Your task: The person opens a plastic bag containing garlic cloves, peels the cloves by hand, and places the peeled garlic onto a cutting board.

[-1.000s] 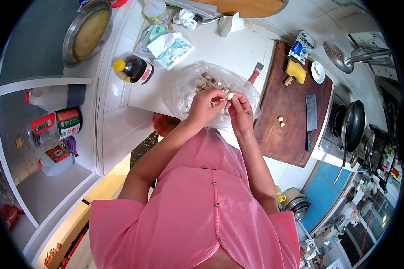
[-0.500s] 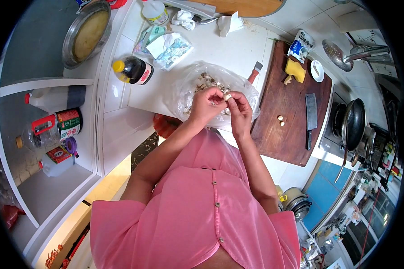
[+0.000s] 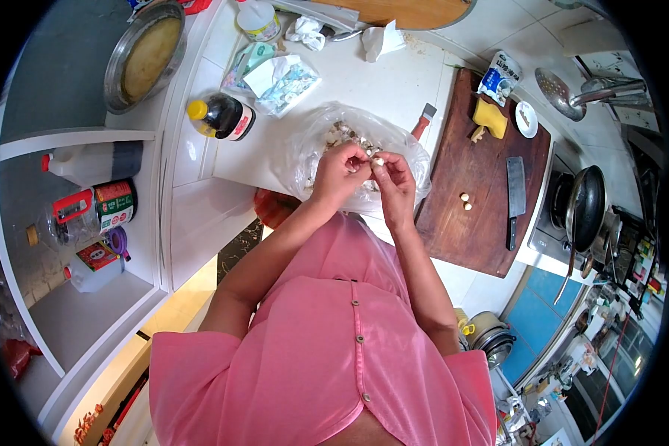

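Over a clear plastic bag [image 3: 299, 165] of whitish and brown garlic skins and pieces, my two hands meet at the fingertips. A small pale garlic clove [image 3: 377, 161] sits pinched between the thumb and fingers of my right hand [image 3: 396, 187]. My left hand [image 3: 340, 175] is closed against the same clove, its fingertips pressed to the side of it. Two peeled garlic cloves [image 3: 465, 201] lie on the wooden cutting board [image 3: 453, 160] to the right.
A cleaver [image 3: 516, 195], a yellow cloth-like piece [image 3: 489, 119] and a small white dish [image 3: 525, 119] rest on the board. A red-handled brush [image 3: 422, 123] lies beside it. Left of the bag are a dark sauce bottle [image 3: 227, 117] and a tissue pack [image 3: 286, 85]. A wok [image 3: 589, 204] stands far right.
My fingers have shifted slightly around the clove, which has turned a little in their grip. Both hands stay over the bag, and the other things have not moved.
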